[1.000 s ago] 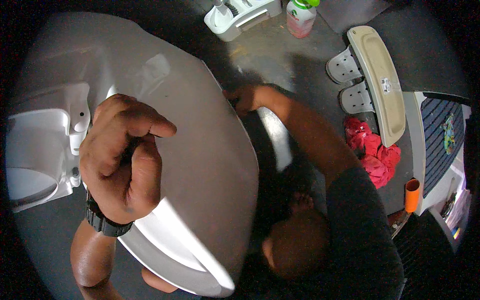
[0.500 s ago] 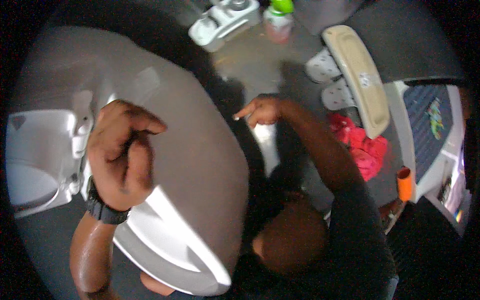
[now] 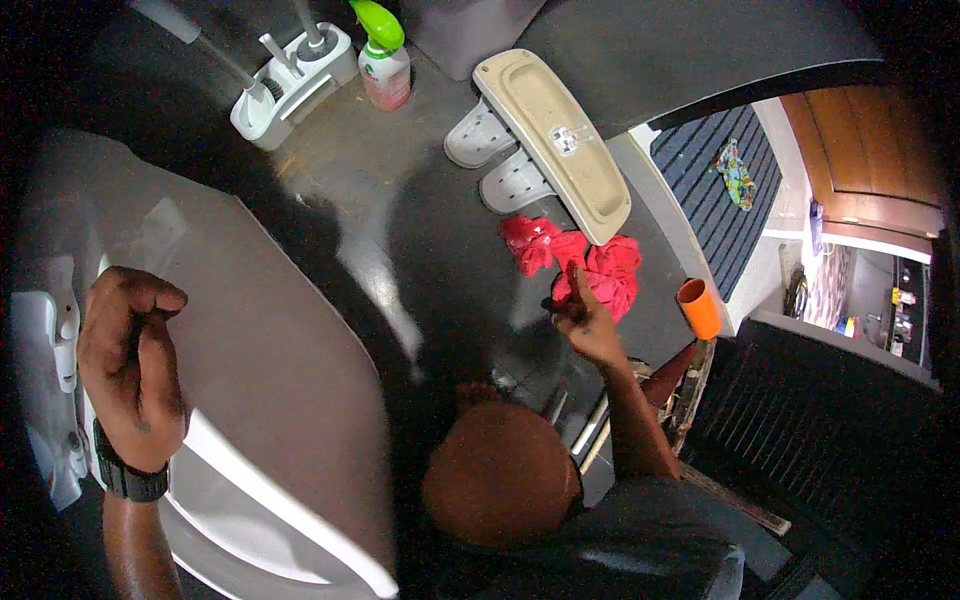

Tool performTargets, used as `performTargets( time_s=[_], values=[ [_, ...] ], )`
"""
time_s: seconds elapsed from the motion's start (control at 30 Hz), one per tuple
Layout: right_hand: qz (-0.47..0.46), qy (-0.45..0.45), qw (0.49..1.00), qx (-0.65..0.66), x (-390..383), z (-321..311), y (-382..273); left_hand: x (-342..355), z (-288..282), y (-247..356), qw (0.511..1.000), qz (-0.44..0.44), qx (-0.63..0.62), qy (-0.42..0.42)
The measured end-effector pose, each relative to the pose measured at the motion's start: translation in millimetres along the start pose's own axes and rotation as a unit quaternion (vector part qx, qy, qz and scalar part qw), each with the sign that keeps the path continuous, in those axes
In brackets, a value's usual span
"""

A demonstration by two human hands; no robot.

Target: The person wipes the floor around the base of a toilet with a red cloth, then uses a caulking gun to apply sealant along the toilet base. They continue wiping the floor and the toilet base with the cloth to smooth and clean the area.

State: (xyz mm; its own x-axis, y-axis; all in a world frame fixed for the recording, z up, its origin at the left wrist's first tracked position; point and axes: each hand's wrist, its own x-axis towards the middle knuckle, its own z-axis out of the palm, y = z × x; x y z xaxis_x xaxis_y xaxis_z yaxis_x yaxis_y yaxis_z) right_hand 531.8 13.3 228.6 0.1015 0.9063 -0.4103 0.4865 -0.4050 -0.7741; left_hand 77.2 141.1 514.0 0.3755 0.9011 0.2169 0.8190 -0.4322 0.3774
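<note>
My left hand (image 3: 135,365), a black watch (image 3: 130,475) at its wrist, hovers over or rests at the edge of a white toilet-like fixture; contact is unclear. Its fingers curl loosely, thumb and forefinger apart, and nothing shows between them. Below it curves a white rim (image 3: 290,510) around a hollow; a broad grey-brown surface (image 3: 270,370) lies to its right. My right hand (image 3: 592,330) stretches its forefinger over the edge of a crumpled red cloth (image 3: 610,265) on the floor. Its other fingers are bent, and I cannot tell whether it touches the cloth.
A long beige tray-like piece (image 3: 550,130) overlaps white clogs (image 3: 515,185). An orange cup (image 3: 698,308) stands at right, before a striped mat (image 3: 705,190). A brush holder (image 3: 265,115) and a green-topped spray bottle (image 3: 385,75) stand far left. My bare knee (image 3: 500,475) rises in front.
The view has swung right, showing more of the doorway side. My right hand has gone from beside the grey-brown surface to the red cloth. My left hand keeps its loose curl.
</note>
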Motion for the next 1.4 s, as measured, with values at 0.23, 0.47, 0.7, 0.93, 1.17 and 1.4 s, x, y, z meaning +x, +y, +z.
performTargets(
  time_s=[0.23, 0.47, 0.7, 0.93, 1.17, 1.4],
  values=[
    [0.008, 0.014, 0.993, 0.113, 51.2, 42.5, -14.5, 3.5, -2.8, -2.9, 1.000, 0.015, 0.005, -0.013],
    [-0.022, 0.003, 0.999, 0.042, 65.6, 71.3, -6.8, 1.6, -4.1, -4.4, 1.000, 0.016, -0.008, -0.007],
    [0.011, -0.026, 0.953, -0.300, 43.8, 72.1, -4.5, 1.9, -3.6, -3.6, 1.000, 0.010, 0.000, -0.012],
    [-0.027, -0.093, 0.960, -0.262, 51.1, 39.6, -12.4, 1.2, 1.1, -1.9, 0.999, 0.011, -0.036, 0.021],
    [0.013, -0.060, 0.997, -0.052, 36.6, -6.7, -17.7, -2.7, -1.5, -4.9, 0.999, 0.009, -0.039, 0.012],
    [-0.003, -0.030, 0.996, 0.080, 33.0, 2.2, -14.8, -0.7, 0.6, -6.4, 0.999, 0.003, -0.034, 0.014]
  ],
)
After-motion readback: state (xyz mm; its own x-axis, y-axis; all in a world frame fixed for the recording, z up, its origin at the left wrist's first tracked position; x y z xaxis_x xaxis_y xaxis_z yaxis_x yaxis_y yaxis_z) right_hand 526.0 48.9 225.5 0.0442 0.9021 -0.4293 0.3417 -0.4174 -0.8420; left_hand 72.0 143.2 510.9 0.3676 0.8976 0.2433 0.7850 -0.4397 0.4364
